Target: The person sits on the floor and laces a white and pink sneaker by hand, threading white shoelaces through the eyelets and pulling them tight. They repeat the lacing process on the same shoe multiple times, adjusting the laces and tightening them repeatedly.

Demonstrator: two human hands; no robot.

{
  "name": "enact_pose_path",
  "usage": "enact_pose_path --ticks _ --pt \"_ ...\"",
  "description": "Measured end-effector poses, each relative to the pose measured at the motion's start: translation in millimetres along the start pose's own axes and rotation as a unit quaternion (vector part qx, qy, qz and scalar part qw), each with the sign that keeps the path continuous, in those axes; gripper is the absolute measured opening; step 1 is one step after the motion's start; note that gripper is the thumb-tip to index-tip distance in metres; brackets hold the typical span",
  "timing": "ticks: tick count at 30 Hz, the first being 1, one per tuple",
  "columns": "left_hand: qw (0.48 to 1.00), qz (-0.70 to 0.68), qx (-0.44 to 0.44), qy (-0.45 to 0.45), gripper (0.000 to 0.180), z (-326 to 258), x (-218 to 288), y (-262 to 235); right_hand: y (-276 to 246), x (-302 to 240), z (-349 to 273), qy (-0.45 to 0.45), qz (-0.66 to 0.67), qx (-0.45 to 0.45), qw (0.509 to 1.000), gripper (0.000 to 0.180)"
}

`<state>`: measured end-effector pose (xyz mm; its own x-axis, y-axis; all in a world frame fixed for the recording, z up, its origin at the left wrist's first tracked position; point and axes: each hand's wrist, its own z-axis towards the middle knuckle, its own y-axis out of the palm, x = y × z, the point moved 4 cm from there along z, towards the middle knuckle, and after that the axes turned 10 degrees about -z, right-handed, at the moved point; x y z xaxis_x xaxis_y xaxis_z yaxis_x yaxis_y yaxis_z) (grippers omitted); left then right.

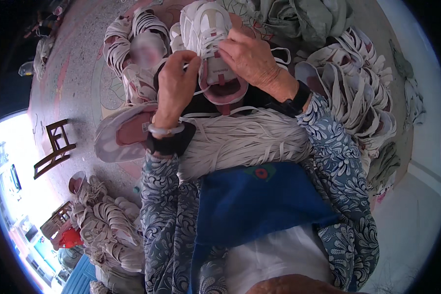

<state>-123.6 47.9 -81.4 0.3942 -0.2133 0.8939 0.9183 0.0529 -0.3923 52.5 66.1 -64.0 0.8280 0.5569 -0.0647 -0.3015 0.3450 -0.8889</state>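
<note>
A white sneaker point(215, 49) with a pink-red lining lies in front of me, its opening toward me and its laces point(211, 36) partly threaded. My right hand point(252, 59) is closed at the eyelets on the shoe's right side, fingertips pinched on the shoelace. My left hand point(176, 81) is closed just left of the tongue, thumb and forefinger together; a strand of lace hangs beside them. Across my lap lies a thick bundle of flat white laces point(245, 139), above a blue cloth point(259, 201). Another shoe point(122, 132), pink inside, rests left of my left wrist.
Stacked shoes stand at the far left point(137, 49), and more shoes point(353, 88) are heaped on the right. A big shoe pile point(108, 220) sits at the lower left near a wooden chair point(56, 147). Grey-green sacking point(304, 19) lies at the back. A white wall point(411, 220) borders the right.
</note>
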Motion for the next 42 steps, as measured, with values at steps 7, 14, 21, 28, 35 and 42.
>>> enact_pose_path --ticks 7,14,21,28,35,42 --pt "0.998 0.037 -0.037 -0.032 0.027 6.1 -2.5 14.2 29.3 27.0 5.3 0.077 0.266 -0.107 0.955 0.016" --pt "0.989 -0.069 -0.082 -0.105 0.021 -0.5 -11.2 5.6 21.6 55.5 -0.9 0.153 0.334 -0.197 0.909 0.022" --pt "0.995 0.030 -0.020 -0.094 0.017 -2.9 -19.8 -27.8 -4.6 36.2 -19.6 0.160 0.265 -0.098 0.946 0.025" --pt "0.997 0.045 0.000 0.064 0.020 11.5 11.5 12.9 -4.1 0.6 -23.6 0.126 0.118 -0.059 0.983 0.024" --pt "0.998 0.042 -0.019 -0.044 0.024 26.5 -0.5 19.2 13.7 20.1 -11.7 0.067 0.151 0.032 0.986 0.017" --pt "0.994 -0.019 -0.024 -0.102 0.030 20.1 -7.3 14.3 -0.9 15.6 -7.1 0.073 0.108 0.067 0.989 0.016"
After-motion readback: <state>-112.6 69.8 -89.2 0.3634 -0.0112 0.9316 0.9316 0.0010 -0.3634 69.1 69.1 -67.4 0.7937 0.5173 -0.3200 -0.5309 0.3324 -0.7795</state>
